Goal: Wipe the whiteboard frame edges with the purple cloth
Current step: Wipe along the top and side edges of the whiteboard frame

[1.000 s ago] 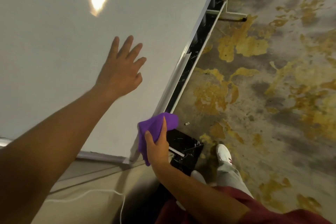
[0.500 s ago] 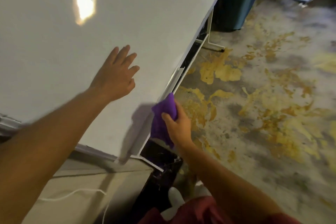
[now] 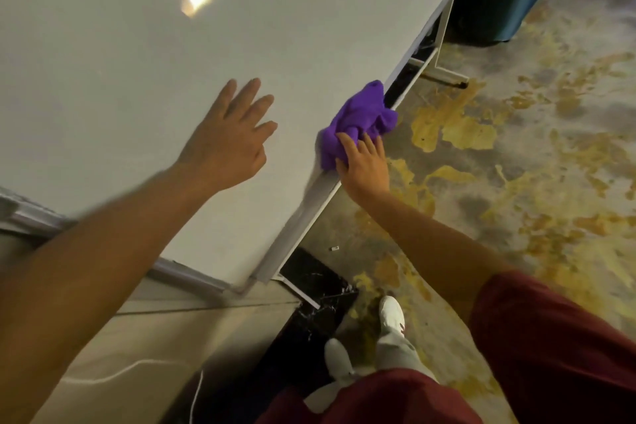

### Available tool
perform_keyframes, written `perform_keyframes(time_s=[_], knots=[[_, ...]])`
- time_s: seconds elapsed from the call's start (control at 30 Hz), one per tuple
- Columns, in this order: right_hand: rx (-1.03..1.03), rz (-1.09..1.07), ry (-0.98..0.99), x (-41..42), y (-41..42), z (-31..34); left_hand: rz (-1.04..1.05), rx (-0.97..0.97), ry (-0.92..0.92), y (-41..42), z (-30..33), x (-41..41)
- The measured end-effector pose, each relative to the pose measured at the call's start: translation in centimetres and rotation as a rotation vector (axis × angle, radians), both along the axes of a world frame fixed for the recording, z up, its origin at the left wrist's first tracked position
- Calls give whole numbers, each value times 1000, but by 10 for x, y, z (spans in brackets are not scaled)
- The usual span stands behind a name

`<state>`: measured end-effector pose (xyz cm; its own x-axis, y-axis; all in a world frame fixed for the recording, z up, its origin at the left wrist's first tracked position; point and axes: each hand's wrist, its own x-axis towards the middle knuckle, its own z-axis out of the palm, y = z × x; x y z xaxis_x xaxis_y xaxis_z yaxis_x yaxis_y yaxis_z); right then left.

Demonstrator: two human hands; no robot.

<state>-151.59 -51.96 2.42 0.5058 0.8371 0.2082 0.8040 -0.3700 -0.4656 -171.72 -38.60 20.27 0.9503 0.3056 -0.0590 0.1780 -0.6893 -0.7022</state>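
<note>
A large whiteboard (image 3: 144, 72) fills the left and top of the head view. Its metal frame edge (image 3: 299, 227) runs diagonally from the lower corner up to the right. My right hand (image 3: 364, 165) holds the bunched purple cloth (image 3: 358, 117) against that edge, thumb on the board side and fingers over the cloth. My left hand (image 3: 230, 141) lies flat on the board's white face with straight fingers, a little left of the cloth.
A black marbled panel (image 3: 316, 289) sits below the board's corner. My white shoes (image 3: 390, 317) stand on the stained concrete floor (image 3: 516, 182). A white stand leg (image 3: 444, 69) and a dark blue bin (image 3: 499, 0) are up right. A white cable (image 3: 196, 396) trails at the bottom.
My right hand has slid the purple cloth up along the frame edge, away from the lower corner. My left hand stays flat on the board.
</note>
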Motion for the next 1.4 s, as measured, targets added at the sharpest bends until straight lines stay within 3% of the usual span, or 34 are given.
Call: perform_keyframes(time_s=[0.23,0.47,0.53,0.67,0.73,0.87,0.93,1.0,1.07,1.13,1.2,1.4], knots=[[70,165,-70,-65,-29,-5,-7,-35,-31,-1,3,2],[55,185,-119,-89,-44,0,-12,-54,22,-2,12,-1],[99,169,-27,-86,-47,7,-5,-53,41,-1,14,0],[281,-128,471,-37,-37,51,-2,-80,58,0,17,-3],[370,-223,498,3,-27,81,-1,-100,51,2,17,-2],[551,-141,518,49,0,136,-6,-91,19,1,13,0],[535,-150,605,50,16,142,-17,-105,-12,1,13,1],[390,-194,675,45,29,124,-14,-94,1,2,12,3],[133,-201,543,37,30,91,-18,-75,17,5,11,4],[-97,-142,188,30,27,58,-31,-85,9,9,12,5],[-100,-103,-78,30,29,36,-36,-73,23,11,10,4],[-90,84,66,45,40,18,-11,-52,45,14,7,6]])
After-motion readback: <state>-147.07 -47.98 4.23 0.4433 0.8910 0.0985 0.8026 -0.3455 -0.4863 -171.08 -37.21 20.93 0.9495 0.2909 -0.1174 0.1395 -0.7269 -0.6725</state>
